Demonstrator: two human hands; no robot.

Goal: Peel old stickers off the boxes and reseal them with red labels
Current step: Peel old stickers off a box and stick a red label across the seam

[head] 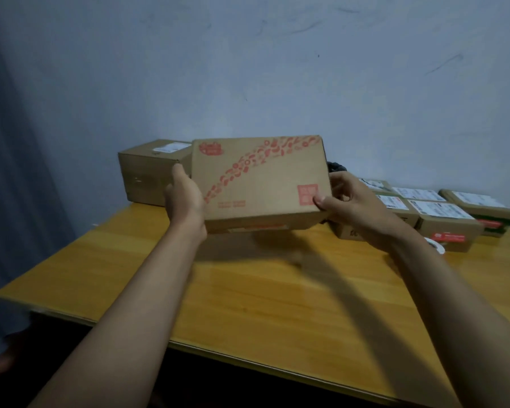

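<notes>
hands [259, 198]: 2, grip printed box [259, 178] | table [248, 290]: 6 boxes [442, 213]

One view only, from my head, facing forward and slightly down. My forearms run in from near edge. Table [248, 290] fills lower half, near; wall [248, 69] fills upper half, far. Wide lens bends edges. No second view to share.

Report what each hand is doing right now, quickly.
Left hand: grips the left end of the brown cardboard box with red print, held above the wooden table.
Right hand: grips its right end, thumb on the front.
</notes>
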